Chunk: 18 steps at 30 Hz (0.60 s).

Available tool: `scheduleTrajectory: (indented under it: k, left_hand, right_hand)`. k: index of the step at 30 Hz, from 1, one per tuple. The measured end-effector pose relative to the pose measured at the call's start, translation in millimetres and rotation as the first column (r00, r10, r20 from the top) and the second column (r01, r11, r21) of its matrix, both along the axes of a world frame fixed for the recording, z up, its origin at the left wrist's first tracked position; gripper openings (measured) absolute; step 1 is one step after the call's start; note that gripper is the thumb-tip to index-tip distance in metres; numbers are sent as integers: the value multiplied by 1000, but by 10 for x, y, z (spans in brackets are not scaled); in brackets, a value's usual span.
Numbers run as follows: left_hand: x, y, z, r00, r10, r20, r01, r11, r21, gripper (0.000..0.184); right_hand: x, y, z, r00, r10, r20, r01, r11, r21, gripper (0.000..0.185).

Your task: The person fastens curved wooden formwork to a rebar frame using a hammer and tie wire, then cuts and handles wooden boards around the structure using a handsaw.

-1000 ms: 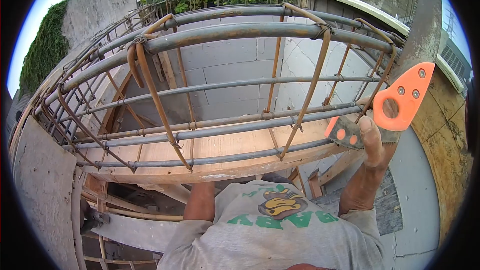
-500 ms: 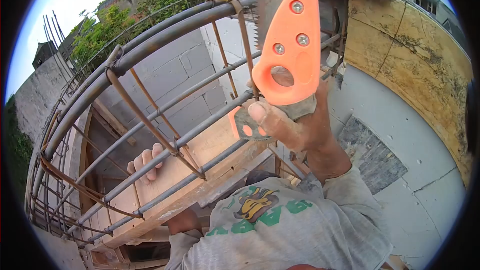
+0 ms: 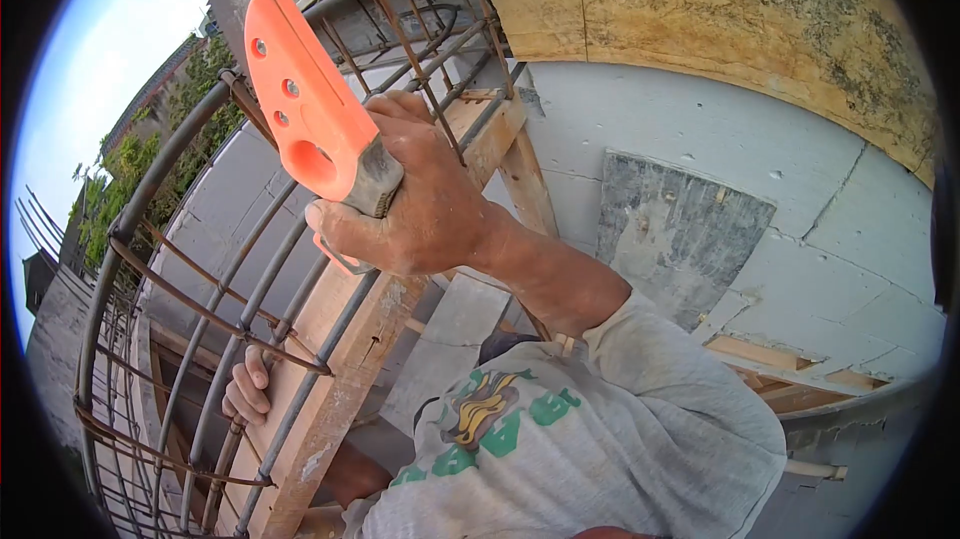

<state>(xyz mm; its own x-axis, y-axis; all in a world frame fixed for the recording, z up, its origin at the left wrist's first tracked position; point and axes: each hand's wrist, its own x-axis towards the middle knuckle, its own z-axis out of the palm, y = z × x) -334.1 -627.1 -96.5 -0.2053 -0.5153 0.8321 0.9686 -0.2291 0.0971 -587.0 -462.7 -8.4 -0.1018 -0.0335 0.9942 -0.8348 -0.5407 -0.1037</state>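
Note:
My right hand [image 3: 415, 189] is closed around the handle of a hand saw [image 3: 310, 104], raised above the rebar. The saw's handle is orange and grey with several screws, and its toothed blade points up and away toward the upper left. Below it lies a long wooden board [image 3: 340, 379] alongside the steel rebar cage [image 3: 215, 324]. My left hand [image 3: 247, 389] has its fingers curled over the far edge of the board, between the bars. Its forearm passes beneath the board, and the palm and thumb are hidden.
Rebar hoops and long bars run along the left side. A pale block wall [image 3: 700, 109] with a dark grey patch [image 3: 680, 229] stands at the right, below a stained yellowish panel [image 3: 720, 4]. Wooden supports [image 3: 530, 179] stand beneath the board.
My view has turned toward the right. The saw in my right hand has swung left in view, its blade now tilting to the upper left. My left hand keeps its hold on the board.

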Motion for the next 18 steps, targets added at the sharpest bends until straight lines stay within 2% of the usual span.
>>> scheduleTrajectory:
  k: [2, 4, 5, 7, 9, 10, 12, 13, 14, 16, 17, 18]
  left_hand:
    - [-104, -34, 14, 995, -58, -81, 55, 998, -39, 50]
    - [-160, -69, 44, 989, -83, -121, 61, 983, -176, 50]
    - [-143, -2, 62, 998, -31, -56, 22, 986, -166, 50]
    - [-99, -52, 20, 999, 4, -42, -10, 988, -154, 47]
    - [-60, -89, -26, 1000, -18, 11, 20, 987, -162, 40]
    - [13, -167, -36, 995, -92, 44, 99, 978, -181, 37]
    - [109, -344, -103, 856, -517, -31, 512, 854, -93, 38]
    - [139, -458, -172, 604, -780, -161, 786, 617, -37, 42]
    - [196, -543, -194, 632, -764, -128, 764, 642, -61, 38]
    - [310, -771, -202, 777, -630, 15, 624, 765, -160, 30]
    - [374, -903, -186, 816, -574, 68, 574, 790, -216, 26]
    - [434, -1034, -162, 842, -530, 102, 536, 800, -269, 24]
  right_hand:
    - [-4, -53, -7, 999, -38, 5, 38, 998, -52, 27]
    - [4, -94, -20, 1000, -23, 13, 24, 995, -93, 27]
    - [2, -94, -13, 1000, 0, 21, 2, 993, -117, 27]
    - [-15, -80, -49, 1000, 10, -1, -10, 997, -71, 28]
    - [-51, -121, -86, 999, 10, -44, -13, 996, -89, 26]
    - [-51, -141, -100, 999, 14, -39, -18, 994, -107, 26]
    - [-49, -185, -133, 999, 18, -37, -23, 988, -153, 26]
    - [-31, -218, -145, 999, -20, -28, 13, 972, -233, 25]
    - [-43, -252, -148, 998, -55, -42, 43, 970, -237, 24]
    - [-77, -369, -171, 992, -109, -56, 92, 964, -250, 22]
    - [-58, -438, -132, 1000, 24, -13, -26, 961, -274, 23]
    - [-79, -523, -106, 999, 25, -25, -32, 947, -320, 25]
